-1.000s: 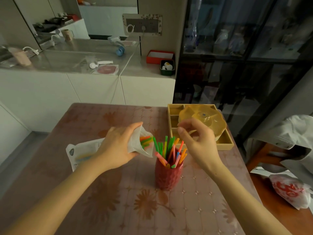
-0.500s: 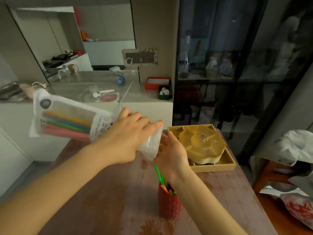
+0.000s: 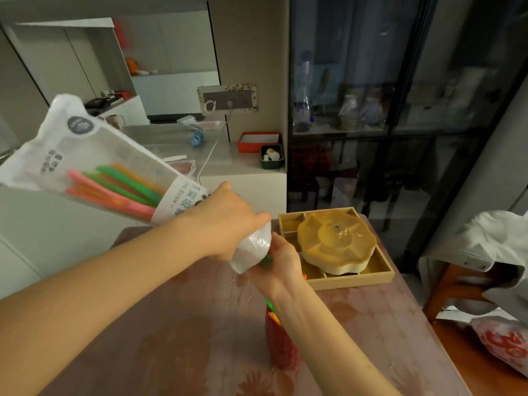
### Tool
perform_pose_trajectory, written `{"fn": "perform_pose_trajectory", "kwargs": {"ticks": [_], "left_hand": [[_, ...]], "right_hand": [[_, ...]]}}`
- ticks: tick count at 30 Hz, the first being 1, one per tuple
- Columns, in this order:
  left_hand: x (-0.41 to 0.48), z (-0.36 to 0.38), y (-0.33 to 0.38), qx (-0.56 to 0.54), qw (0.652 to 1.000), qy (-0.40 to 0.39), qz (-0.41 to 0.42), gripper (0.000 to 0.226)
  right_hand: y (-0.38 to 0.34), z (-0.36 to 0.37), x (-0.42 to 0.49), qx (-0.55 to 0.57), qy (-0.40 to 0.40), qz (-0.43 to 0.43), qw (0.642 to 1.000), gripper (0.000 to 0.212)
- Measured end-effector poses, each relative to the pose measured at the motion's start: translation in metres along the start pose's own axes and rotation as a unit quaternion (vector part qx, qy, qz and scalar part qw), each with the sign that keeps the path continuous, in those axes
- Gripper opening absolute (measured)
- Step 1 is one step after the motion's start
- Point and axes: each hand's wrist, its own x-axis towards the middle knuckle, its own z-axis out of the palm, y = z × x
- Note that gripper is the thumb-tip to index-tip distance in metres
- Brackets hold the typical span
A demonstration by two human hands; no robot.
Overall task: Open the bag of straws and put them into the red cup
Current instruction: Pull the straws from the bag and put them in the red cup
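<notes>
A clear and white plastic bag of straws (image 3: 94, 155) is held up in the air and tilted, its open mouth pointing down to the right. Several pink, orange and green straws (image 3: 114, 187) lie inside it. My left hand (image 3: 225, 221) grips the bag near its mouth. My right hand (image 3: 281, 267) is at the mouth, fingers closed around green straw ends poking out. The red textured cup (image 3: 278, 344) stands on the table below, mostly hidden by my right forearm, with a few straws showing at its rim.
A yellow compartment tray with a scalloped lid (image 3: 334, 247) sits on the table just right of my hands. The patterned brown table (image 3: 177, 338) spreads under the arms. White counters stand behind, a dark glass cabinet to the right, and a chair with a grey garment (image 3: 491, 252).
The bag went from lying low by the cup to raised and tipped steeply. My right hand left the straws in the cup and moved up to the bag's mouth.
</notes>
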Motion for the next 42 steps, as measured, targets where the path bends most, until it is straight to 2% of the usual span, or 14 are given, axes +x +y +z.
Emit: {"fn": "perform_pose_trajectory", "kwargs": {"ticks": [3,6,11,15,17,21,25,28,30,37,42], "left_hand": [[-0.010,0.012,-0.007,-0.106,0.992,0.036,-0.061,0.062],[-0.020,0.033,-0.004,-0.247,0.958,0.072,-0.127,0.067],[-0.031,0.067,0.012,-0.439,0.862,0.159,-0.197,0.063],[-0.040,0.072,0.016,-0.555,0.792,0.150,-0.206,0.067],[-0.043,0.070,0.016,-0.600,0.761,0.135,-0.204,0.066],[-0.043,0.068,0.016,-0.655,0.724,0.103,-0.189,0.059],[-0.040,0.074,0.018,-0.692,0.692,0.087,-0.185,0.064],[-0.041,0.079,0.022,-0.695,0.691,0.080,-0.180,0.070],[-0.042,0.082,0.027,-0.700,0.685,0.081,-0.182,0.069],[-0.041,0.089,0.044,-0.762,0.617,0.090,-0.176,0.074],[-0.045,0.097,0.049,-0.763,0.612,0.088,-0.189,0.077]], "right_hand": [[-0.010,-0.004,0.001,0.008,0.011,-0.029,0.999,0.033],[-0.019,-0.006,-0.012,-0.068,-0.003,-0.073,0.995,0.041],[-0.018,-0.012,-0.025,-0.206,-0.064,-0.118,0.969,0.049],[-0.005,-0.022,-0.026,-0.318,-0.136,-0.134,0.929,0.071],[0.001,-0.022,-0.024,-0.347,-0.164,-0.130,0.914,0.072],[0.006,-0.018,-0.021,-0.345,-0.150,-0.145,0.915,0.043],[0.004,-0.010,-0.021,-0.306,-0.117,-0.173,0.929,0.043],[-0.010,-0.006,-0.024,-0.263,-0.112,-0.206,0.936,0.028],[-0.019,-0.004,-0.025,-0.266,-0.106,-0.218,0.933,0.030],[-0.029,0.006,-0.032,-0.350,-0.083,-0.256,0.897,0.035],[-0.035,0.021,-0.039,-0.416,-0.079,-0.304,0.853,0.030]]}}
